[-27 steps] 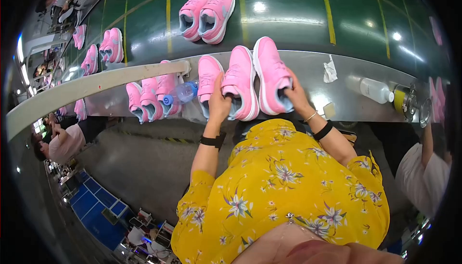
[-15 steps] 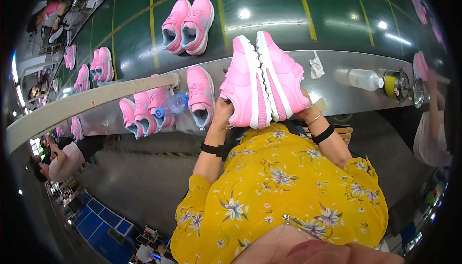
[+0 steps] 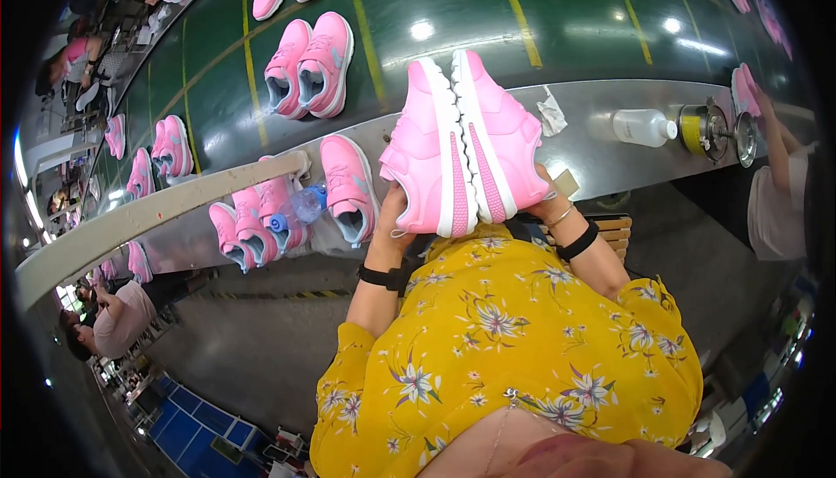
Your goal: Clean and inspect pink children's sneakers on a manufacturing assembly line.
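Note:
I hold a pair of pink sneakers with white soles pressed together sole to sole, lifted above the metal bench edge. My left hand [image 3: 389,217] grips the left pink sneaker [image 3: 424,151] from below at its heel. My right hand [image 3: 547,206] grips the right pink sneaker [image 3: 505,134] the same way. Both wrists wear black bands, and my sleeves are yellow with flowers. A single pink sneaker [image 3: 348,186] lies on the bench just left of my left hand.
A green conveyor belt [image 3: 453,8] carries pink sneaker pairs [image 3: 309,64]. Several more sneakers [image 3: 248,221] and a blue-capped bottle [image 3: 296,208] lie at the left. A plastic bottle [image 3: 643,126], a round tin [image 3: 701,127] and crumpled paper [image 3: 551,112] stand at the right. Another person's arm [image 3: 775,173] is at the far right.
Both hands have lifted the two sneakers off the bench and turned them together, soles facing each other. The view has shifted so the belt sits higher in the picture.

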Demonstrator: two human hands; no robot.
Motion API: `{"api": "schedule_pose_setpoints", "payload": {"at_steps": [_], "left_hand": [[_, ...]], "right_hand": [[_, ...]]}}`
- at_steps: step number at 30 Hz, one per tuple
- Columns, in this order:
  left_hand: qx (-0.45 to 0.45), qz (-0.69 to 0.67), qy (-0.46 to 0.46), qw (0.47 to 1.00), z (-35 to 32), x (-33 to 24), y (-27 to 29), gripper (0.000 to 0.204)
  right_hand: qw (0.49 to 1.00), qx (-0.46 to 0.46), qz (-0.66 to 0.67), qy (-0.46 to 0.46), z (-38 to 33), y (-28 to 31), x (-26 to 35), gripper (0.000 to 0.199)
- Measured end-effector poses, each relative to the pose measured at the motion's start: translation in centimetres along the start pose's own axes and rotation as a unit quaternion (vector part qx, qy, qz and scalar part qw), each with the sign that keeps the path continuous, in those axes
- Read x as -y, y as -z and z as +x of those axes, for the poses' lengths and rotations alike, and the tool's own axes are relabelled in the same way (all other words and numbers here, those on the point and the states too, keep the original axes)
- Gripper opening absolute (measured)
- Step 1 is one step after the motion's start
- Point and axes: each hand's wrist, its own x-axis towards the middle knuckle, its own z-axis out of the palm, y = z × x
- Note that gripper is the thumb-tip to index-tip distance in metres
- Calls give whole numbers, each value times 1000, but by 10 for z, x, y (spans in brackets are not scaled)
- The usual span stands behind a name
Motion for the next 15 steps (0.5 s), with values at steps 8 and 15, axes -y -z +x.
{"api": "schedule_pose_setpoints", "payload": {"at_steps": [8, 15], "left_hand": [[17, -6, 20, 1000, -4, 1, -3, 56], [21, -4, 25, 999, -2, 0, 9, 54]], "right_hand": [[997, 56, -18, 49, -7, -2, 9, 58], [908, 20, -396, 136, -11, -4, 15, 52]]}}
